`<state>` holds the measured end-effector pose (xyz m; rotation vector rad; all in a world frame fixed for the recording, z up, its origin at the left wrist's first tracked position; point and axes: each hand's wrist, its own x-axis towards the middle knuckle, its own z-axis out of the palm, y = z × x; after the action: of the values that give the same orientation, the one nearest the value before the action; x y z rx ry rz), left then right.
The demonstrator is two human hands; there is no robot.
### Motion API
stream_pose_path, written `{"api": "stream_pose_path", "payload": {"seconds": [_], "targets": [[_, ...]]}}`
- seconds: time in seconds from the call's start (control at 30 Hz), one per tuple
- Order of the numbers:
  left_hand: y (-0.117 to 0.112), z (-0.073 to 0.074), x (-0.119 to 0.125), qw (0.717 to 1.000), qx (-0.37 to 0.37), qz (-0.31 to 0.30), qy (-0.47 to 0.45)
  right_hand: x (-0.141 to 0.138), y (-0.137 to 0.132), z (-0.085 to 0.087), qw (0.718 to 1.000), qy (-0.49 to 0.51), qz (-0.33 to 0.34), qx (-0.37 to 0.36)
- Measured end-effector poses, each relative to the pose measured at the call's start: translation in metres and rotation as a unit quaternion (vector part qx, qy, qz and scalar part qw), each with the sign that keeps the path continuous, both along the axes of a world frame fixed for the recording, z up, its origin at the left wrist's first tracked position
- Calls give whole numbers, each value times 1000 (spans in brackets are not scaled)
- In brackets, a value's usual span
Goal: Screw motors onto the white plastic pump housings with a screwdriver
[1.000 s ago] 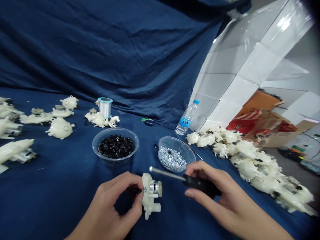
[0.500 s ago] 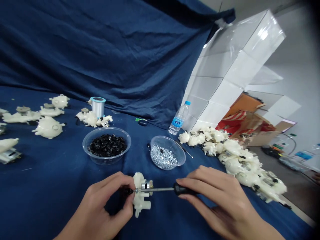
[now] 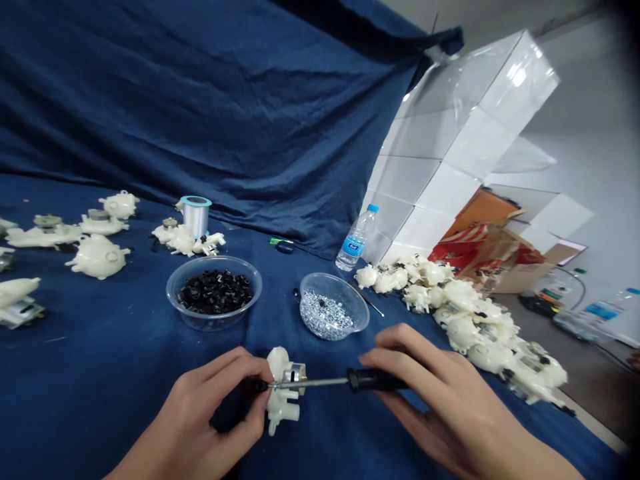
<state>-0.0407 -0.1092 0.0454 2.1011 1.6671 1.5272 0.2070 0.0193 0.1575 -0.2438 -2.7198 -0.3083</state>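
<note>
My left hand (image 3: 210, 407) is closed around a small cream plastic housing (image 3: 279, 400) with a silver motor on it, held just above the blue cloth. A small black part sits pinched at my left fingertips against the housing. My right hand (image 3: 435, 393) grips the black handle of a screwdriver (image 3: 340, 382). Its metal shaft lies level and points left, with the tip at the housing by my left fingers.
A clear bowl of black parts (image 3: 214, 291) and a clear bowl of silver screws (image 3: 333, 313) stand behind my hands. Cream housings are piled at the right (image 3: 465, 313) and scattered at the left (image 3: 97, 257). A water bottle (image 3: 356, 240), a thread spool (image 3: 195, 215) and white boxes (image 3: 450, 153) stand behind.
My right hand swung the screwdriver from a raised slant down to level, and its tip came to the housing in my left hand. The view shifted slightly.
</note>
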Motion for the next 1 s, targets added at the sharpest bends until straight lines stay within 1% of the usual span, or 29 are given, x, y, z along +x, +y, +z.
{"api": "stream_pose_path", "payload": {"seconds": [0.1,0.17,0.23,0.37,0.43,0.5,0.53,0.67,0.7,0.83,0.9,1.0], "targets": [[-1,-1,0,1000,9,1,-2,2,2,0,1000,6,8,-24],[-1,-2,1,1000,14,6,-6,2,2,0,999,21,15,-19],[0,-2,2,1000,14,7,-12,3,2,0,1000,24,8,-18],[0,-4,3,1000,8,-3,-11,5,0,0,999,10,-2,-52],[0,-6,3,1000,-4,-5,-5,6,-1,0,999,21,7,-46],[-1,-7,4,1000,-5,-4,-1,7,-1,0,999,35,3,-30],[-2,-8,4,1000,-2,-1,-2,8,-1,0,999,33,-2,-33],[-3,-9,5,1000,5,0,1,10,-1,0,995,13,-8,-94],[-3,-10,6,1000,2,-3,6,10,-1,0,995,17,-6,-95],[-2,-9,6,1000,2,-1,9,11,-4,1,998,40,-13,-43],[-2,-10,7,1000,10,5,5,12,-6,2,998,33,-16,-55],[-2,-10,8,1000,-2,0,14,13,-7,1,996,38,-13,-79]]}}
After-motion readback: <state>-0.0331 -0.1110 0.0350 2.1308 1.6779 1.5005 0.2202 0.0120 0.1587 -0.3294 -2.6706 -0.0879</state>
